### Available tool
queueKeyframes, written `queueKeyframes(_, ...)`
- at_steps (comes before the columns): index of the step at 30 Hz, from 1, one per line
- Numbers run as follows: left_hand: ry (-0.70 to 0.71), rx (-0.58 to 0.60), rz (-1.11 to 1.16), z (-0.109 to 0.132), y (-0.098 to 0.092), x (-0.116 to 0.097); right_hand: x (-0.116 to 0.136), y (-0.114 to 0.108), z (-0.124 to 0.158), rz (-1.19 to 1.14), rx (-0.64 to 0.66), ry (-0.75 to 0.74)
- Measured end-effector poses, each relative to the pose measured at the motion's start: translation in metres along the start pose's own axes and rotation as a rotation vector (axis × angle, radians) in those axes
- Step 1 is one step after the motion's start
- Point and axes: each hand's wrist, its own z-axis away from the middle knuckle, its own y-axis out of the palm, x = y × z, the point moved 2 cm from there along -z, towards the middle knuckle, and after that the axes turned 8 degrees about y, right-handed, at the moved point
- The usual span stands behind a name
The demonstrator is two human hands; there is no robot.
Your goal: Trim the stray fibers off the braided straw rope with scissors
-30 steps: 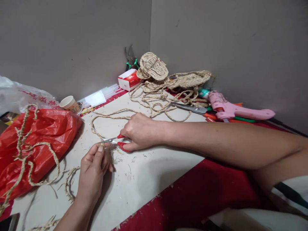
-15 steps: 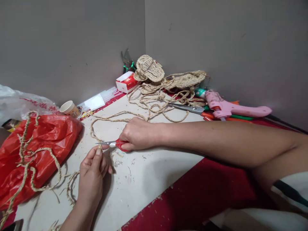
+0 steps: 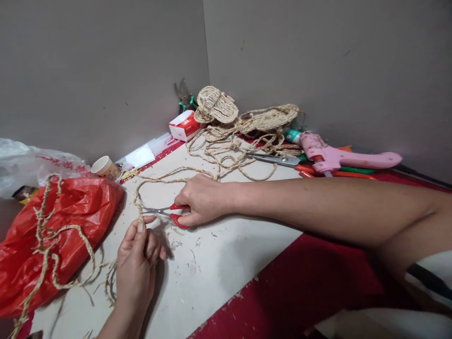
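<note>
My left hand (image 3: 138, 242) pinches a braided straw rope (image 3: 140, 210) between thumb and forefinger at the middle left of the board. From there the rope runs up and curves right toward a tangle at the back. My right hand (image 3: 201, 198) grips small red-handled scissors (image 3: 165, 210) by the loops. Their blades are spread a little and point left, with the tips at the rope just above my left fingertips. Whether the blades touch the rope I cannot tell.
Red plastic bag (image 3: 81, 197) lies left with rope over it, near a paper cup (image 3: 105, 167). Behind are a tissue pack (image 3: 184, 126), pruning shears (image 3: 184, 96) and coiled rope (image 3: 216, 104). Larger scissors (image 3: 278, 160) and a pink glue gun (image 3: 339, 157) lie right. Straw scraps litter the white board (image 3: 219, 263).
The scissors' blades and handles have spread apart, and their tips have moved from across the rope to its right side. More rope shows above my left fingertips. The view has shifted slightly.
</note>
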Motion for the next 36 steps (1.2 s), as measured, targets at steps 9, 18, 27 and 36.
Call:
queueKeyframes(9,-0.02,0.063,0.055,0.0013,0.004,-0.0035,-0.0012,0.0035,-0.0001,-0.033,0.007,-0.059)
queueKeyframes(18,-0.051,0.119,0.059,0.0013,0.0013,-0.0018,0.0009,-0.0013,-0.0027,0.005,0.056,-0.069)
queueKeyframes(27,-0.025,0.088,0.105,-0.0003,0.0018,-0.0035,-0.0031,0.0016,-0.004,-0.04,-0.066,0.008)
queueKeyframes(36,0.09,0.046,0.091,-0.0029,-0.0028,-0.0008,-0.0034,0.0041,-0.0012,-0.024,-0.055,-0.06)
